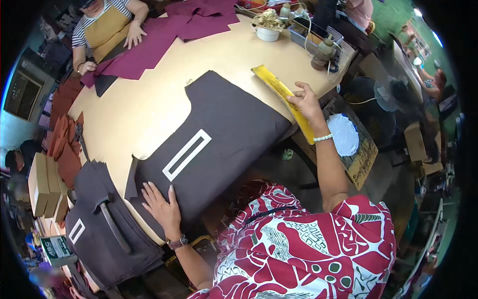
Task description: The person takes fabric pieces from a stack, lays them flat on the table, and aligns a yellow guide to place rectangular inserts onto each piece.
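A dark fabric panel [234, 119] lies on the round pale table [149, 104], with a white rectangular outline [187, 155] on it. My left hand [164, 208] rests on the panel's lower left part, palm down with fingers spread. Off the panel's right side, my right hand [306, 103] grips a long yellow strip [277, 88] between thumb and fingers. Just beyond my right wrist is a round mass of white paste [343, 134] on a stained board [366, 167].
A stack of dark panels [112, 234] overhangs the table at the left. Across the table a co-worker's hands [135, 35] touch maroon fabric [154, 52]. A white bowl [269, 34] and a blue basket [301, 36] stand at the back right.
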Demonstrator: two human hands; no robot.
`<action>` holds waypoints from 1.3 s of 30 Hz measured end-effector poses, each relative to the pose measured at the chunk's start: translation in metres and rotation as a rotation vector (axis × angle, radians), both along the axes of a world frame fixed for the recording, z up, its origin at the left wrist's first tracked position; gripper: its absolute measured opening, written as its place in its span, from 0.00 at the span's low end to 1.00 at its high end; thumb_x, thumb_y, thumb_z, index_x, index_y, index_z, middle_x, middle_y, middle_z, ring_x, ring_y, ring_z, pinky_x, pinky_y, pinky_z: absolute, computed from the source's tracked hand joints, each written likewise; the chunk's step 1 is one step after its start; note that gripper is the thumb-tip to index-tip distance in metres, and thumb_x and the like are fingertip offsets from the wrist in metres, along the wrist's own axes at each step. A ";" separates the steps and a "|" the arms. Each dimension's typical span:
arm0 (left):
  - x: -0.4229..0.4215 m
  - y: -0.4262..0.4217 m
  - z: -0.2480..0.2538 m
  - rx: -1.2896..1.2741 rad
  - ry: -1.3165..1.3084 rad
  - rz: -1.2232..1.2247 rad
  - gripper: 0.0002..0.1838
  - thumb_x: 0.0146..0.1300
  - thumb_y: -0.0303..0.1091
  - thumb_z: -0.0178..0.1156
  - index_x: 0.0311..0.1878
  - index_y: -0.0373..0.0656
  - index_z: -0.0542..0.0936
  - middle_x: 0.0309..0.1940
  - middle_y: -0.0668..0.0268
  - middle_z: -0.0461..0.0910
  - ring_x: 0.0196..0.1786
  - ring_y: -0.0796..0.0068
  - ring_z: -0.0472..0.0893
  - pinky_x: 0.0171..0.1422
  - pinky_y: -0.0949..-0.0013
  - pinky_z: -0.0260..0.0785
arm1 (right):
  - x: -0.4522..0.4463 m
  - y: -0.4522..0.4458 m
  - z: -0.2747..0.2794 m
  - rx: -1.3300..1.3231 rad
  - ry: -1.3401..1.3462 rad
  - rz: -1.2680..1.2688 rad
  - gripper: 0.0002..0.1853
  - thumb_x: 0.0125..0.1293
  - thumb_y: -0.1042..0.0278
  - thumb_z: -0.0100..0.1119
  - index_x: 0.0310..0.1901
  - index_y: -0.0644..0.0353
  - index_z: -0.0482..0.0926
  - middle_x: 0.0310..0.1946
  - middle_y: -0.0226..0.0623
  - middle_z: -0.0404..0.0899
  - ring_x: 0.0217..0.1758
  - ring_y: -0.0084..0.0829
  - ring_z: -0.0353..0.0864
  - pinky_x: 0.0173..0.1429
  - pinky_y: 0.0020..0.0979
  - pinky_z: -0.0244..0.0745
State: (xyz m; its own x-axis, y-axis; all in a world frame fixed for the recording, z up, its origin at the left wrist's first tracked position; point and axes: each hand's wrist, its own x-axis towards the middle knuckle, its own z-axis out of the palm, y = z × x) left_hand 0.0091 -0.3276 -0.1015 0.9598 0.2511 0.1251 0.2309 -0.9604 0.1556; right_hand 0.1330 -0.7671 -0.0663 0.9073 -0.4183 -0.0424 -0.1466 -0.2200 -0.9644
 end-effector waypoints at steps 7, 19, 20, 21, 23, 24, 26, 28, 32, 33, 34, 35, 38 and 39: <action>0.000 -0.003 0.005 -0.019 0.021 0.018 0.37 0.67 0.55 0.46 0.70 0.37 0.56 0.72 0.55 0.52 0.74 0.55 0.49 0.73 0.45 0.39 | -0.031 0.005 0.034 0.320 -0.356 0.007 0.18 0.60 0.81 0.54 0.54 0.69 0.71 0.46 0.37 0.76 0.46 0.23 0.76 0.54 0.25 0.71; 0.000 0.004 -0.002 0.016 0.016 0.017 0.35 0.69 0.54 0.44 0.71 0.40 0.55 0.72 0.57 0.51 0.74 0.56 0.49 0.73 0.45 0.40 | -0.034 -0.130 -0.005 0.066 -0.413 -0.553 0.16 0.64 0.80 0.49 0.53 0.73 0.74 0.47 0.44 0.79 0.48 0.31 0.79 0.53 0.28 0.72; 0.000 0.004 -0.003 0.019 0.018 0.015 0.35 0.69 0.54 0.44 0.71 0.40 0.55 0.72 0.57 0.51 0.74 0.56 0.49 0.73 0.45 0.40 | -0.031 -0.138 -0.004 0.133 -0.383 -0.527 0.16 0.64 0.80 0.49 0.53 0.72 0.74 0.47 0.44 0.79 0.47 0.31 0.80 0.53 0.27 0.72; -0.001 0.004 0.000 -0.012 0.013 0.012 0.36 0.68 0.54 0.45 0.70 0.37 0.57 0.72 0.55 0.51 0.74 0.55 0.49 0.73 0.44 0.40 | -0.029 -0.144 -0.004 0.201 -0.352 -0.502 0.16 0.64 0.80 0.50 0.53 0.72 0.75 0.47 0.44 0.79 0.47 0.31 0.80 0.52 0.27 0.73; -0.001 0.003 0.000 -0.013 0.009 0.009 0.36 0.68 0.54 0.45 0.70 0.37 0.56 0.72 0.55 0.51 0.74 0.55 0.49 0.73 0.44 0.40 | -0.020 -0.160 -0.008 0.268 -0.325 -0.475 0.17 0.63 0.81 0.50 0.54 0.72 0.74 0.46 0.44 0.79 0.46 0.31 0.80 0.50 0.26 0.74; -0.001 0.003 0.001 -0.011 0.007 0.007 0.36 0.68 0.54 0.45 0.70 0.37 0.56 0.72 0.55 0.51 0.74 0.55 0.49 0.73 0.44 0.40 | -0.015 -0.164 -0.008 0.284 -0.316 -0.494 0.17 0.63 0.81 0.50 0.54 0.72 0.74 0.47 0.44 0.79 0.46 0.31 0.80 0.50 0.27 0.74; -0.001 0.003 0.001 -0.005 0.011 0.001 0.35 0.69 0.53 0.45 0.70 0.37 0.56 0.72 0.55 0.51 0.74 0.55 0.49 0.73 0.44 0.40 | -0.006 -0.171 -0.006 0.316 -0.301 -0.529 0.18 0.62 0.82 0.49 0.55 0.73 0.73 0.47 0.46 0.79 0.45 0.32 0.81 0.49 0.28 0.75; -0.002 0.004 0.000 0.006 0.009 -0.003 0.35 0.69 0.53 0.45 0.70 0.38 0.56 0.72 0.55 0.51 0.74 0.55 0.49 0.73 0.44 0.40 | 0.007 -0.182 -0.007 0.347 -0.311 -0.515 0.21 0.59 0.83 0.48 0.56 0.72 0.72 0.47 0.46 0.79 0.42 0.34 0.81 0.46 0.29 0.77; -0.003 0.009 -0.003 0.022 0.018 0.005 0.35 0.69 0.55 0.44 0.71 0.42 0.54 0.73 0.60 0.50 0.75 0.58 0.48 0.73 0.45 0.39 | 0.033 -0.191 -0.005 0.320 -0.320 -0.443 0.23 0.57 0.83 0.50 0.57 0.72 0.71 0.46 0.45 0.78 0.43 0.34 0.81 0.47 0.29 0.76; -0.003 0.008 -0.002 0.011 0.017 0.004 0.35 0.69 0.54 0.44 0.71 0.40 0.54 0.73 0.59 0.50 0.75 0.57 0.48 0.73 0.44 0.39 | 0.041 -0.200 -0.012 0.245 -0.323 -0.429 0.23 0.57 0.83 0.50 0.57 0.72 0.71 0.46 0.45 0.79 0.42 0.33 0.81 0.47 0.28 0.76; -0.003 0.007 0.000 -0.001 0.013 0.003 0.35 0.69 0.53 0.45 0.71 0.39 0.55 0.73 0.57 0.50 0.75 0.57 0.48 0.73 0.44 0.39 | 0.046 -0.204 -0.015 0.169 -0.328 -0.414 0.23 0.57 0.83 0.51 0.56 0.72 0.72 0.46 0.45 0.79 0.42 0.33 0.81 0.47 0.28 0.75; -0.004 0.007 0.000 -0.012 0.010 0.003 0.35 0.69 0.52 0.46 0.70 0.38 0.55 0.72 0.56 0.51 0.75 0.56 0.48 0.73 0.44 0.39 | 0.048 -0.207 -0.018 0.101 -0.288 -0.428 0.22 0.56 0.82 0.53 0.55 0.71 0.73 0.45 0.45 0.79 0.42 0.31 0.80 0.47 0.26 0.74; -0.003 0.008 0.000 -0.003 0.014 0.006 0.35 0.68 0.52 0.46 0.70 0.38 0.55 0.72 0.57 0.51 0.75 0.56 0.48 0.73 0.45 0.39 | 0.045 -0.194 -0.009 0.007 -0.248 -0.484 0.20 0.55 0.81 0.52 0.52 0.71 0.76 0.44 0.45 0.80 0.42 0.30 0.80 0.47 0.26 0.73; -0.003 0.008 0.000 -0.004 0.013 0.007 0.35 0.68 0.52 0.46 0.70 0.38 0.55 0.72 0.57 0.51 0.75 0.56 0.48 0.73 0.45 0.39 | 0.042 -0.194 -0.008 -0.037 -0.242 -0.487 0.20 0.56 0.81 0.51 0.52 0.71 0.76 0.43 0.44 0.80 0.40 0.30 0.81 0.46 0.26 0.74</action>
State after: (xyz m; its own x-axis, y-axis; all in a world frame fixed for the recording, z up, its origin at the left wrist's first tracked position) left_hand 0.0057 -0.3200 -0.1013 0.9597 0.2582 0.1113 0.2397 -0.9582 0.1565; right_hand 0.1752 -0.9609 -0.0745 0.5900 -0.7901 0.1661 -0.0147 -0.2162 -0.9762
